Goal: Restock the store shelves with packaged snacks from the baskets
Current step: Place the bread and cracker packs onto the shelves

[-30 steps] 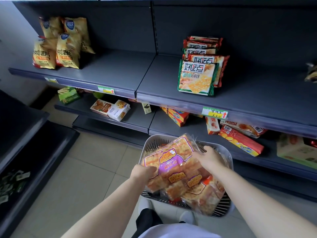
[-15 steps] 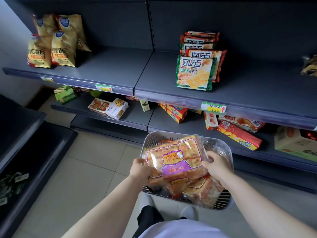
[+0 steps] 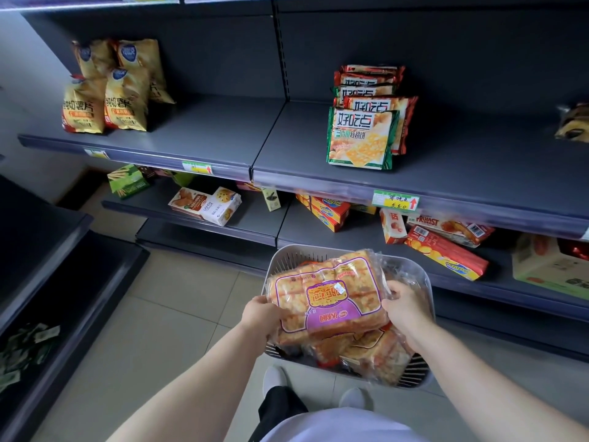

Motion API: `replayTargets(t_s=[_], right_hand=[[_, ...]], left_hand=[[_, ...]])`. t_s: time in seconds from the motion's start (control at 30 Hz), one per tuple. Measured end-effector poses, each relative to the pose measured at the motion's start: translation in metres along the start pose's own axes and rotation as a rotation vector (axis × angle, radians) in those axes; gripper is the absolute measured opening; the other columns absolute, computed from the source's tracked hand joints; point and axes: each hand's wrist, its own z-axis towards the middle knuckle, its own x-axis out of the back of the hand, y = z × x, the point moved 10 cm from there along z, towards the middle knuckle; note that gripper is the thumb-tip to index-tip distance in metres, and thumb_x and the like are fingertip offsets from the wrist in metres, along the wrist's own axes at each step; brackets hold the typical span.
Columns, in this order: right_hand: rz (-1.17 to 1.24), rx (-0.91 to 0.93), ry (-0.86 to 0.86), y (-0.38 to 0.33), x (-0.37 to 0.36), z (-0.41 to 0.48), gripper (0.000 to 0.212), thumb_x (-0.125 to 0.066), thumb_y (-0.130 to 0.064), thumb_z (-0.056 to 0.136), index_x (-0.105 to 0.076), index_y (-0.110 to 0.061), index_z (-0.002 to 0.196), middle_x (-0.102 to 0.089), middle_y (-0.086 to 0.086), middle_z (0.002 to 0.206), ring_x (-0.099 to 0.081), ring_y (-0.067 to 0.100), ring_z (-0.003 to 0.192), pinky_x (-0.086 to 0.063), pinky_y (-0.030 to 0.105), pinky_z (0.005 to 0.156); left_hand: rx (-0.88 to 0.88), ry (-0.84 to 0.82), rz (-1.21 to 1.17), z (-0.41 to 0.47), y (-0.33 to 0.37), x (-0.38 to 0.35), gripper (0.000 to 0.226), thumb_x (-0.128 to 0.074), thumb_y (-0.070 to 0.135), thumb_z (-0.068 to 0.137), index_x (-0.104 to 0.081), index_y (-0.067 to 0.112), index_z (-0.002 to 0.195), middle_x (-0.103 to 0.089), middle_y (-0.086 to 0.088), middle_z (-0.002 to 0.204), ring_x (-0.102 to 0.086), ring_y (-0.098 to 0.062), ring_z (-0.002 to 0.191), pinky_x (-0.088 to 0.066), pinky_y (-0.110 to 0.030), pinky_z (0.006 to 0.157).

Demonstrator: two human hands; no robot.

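A clear plastic pack of golden square pastries with a purple and yellow label is held flat over a pale grey slotted plastic basket, near the centre. The left hand grips the pack's left edge and the right hand grips its right edge, fingers curled round the wrapper. Holding both ends probably keeps the soft, wide pack from sagging. It sits above more packs of the same kind in the basket (whether it touches them cannot be told). The label's writing is upside down from here and too blurred to read.

Beyond the basket stands dark grey metal shelving. Its upper shelf has a wide bare stretch, a likely spot for this pack. Far right on it, green-edged biscuit packets marked "好吃点" stand upright in a row, faces forward for shoppers. A green and yellow price tag below them carries a red arrow and handwriting that looks like "5.50". Far left stand yellow crisp bags. On the lower shelf lies a box reading "FRUIAST".
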Motion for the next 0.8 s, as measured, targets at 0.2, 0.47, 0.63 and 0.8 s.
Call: replayTargets(t_s=[0.2,0.47,0.63,0.8], right_hand=[[0.092,-0.01,0.037,-0.002,0.007,0.004,0.036,-0.052,-0.016,0.077,-0.058,-0.041,0.102,-0.065,-0.009,0.106,-0.064,0.022,0.089,-0.058,0.043,0.077],[0.214,0.155,0.071,-0.065,0.033,0.007,0.029,-0.043,-0.018,0.1,-0.062,-0.033,0.116,-0.064,-0.004,0.11,-0.057,0.013,0.079,-0.045,0.029,0.065],[-0.161,0.157,-0.013,-0.082,0.027,0.006,0.035,-0.035,-0.023,0.104,-0.054,-0.031,0.132,-0.059,0.001,0.129,-0.055,0.021,0.095,-0.042,0.024,0.063],[-0.236,0.103,0.06,-0.075,0.024,-0.005,0.057,-0.047,-0.028,0.101,-0.025,-0.024,0.153,-0.037,0.004,0.153,-0.04,0.027,0.136,-0.038,0.033,0.102]], left_hand=[[-0.067,-0.015,-0.032,0.006,0.015,-0.001,0.038,-0.067,0.0,0.076,-0.055,0.014,0.109,-0.068,-0.017,0.109,-0.068,-0.034,0.095,-0.058,-0.049,0.084],[0.122,-0.147,0.386,-0.003,0.001,-0.009,0.01,-0.073,0.02,0.083,-0.069,0.011,0.085,-0.072,-0.003,0.071,-0.065,-0.017,0.061,-0.04,-0.025,0.065],[0.048,-0.137,0.63,0.003,0.004,-0.019,0.011,-0.072,0.018,0.079,-0.066,0.01,0.073,-0.067,-0.006,0.062,-0.062,-0.021,0.06,-0.053,-0.035,0.074],[0.038,-0.13,0.782,0.009,0.004,-0.021,0.011,-0.066,0.013,0.082,-0.06,0.01,0.073,-0.061,-0.002,0.057,-0.056,-0.011,0.04,-0.046,-0.022,0.055]])
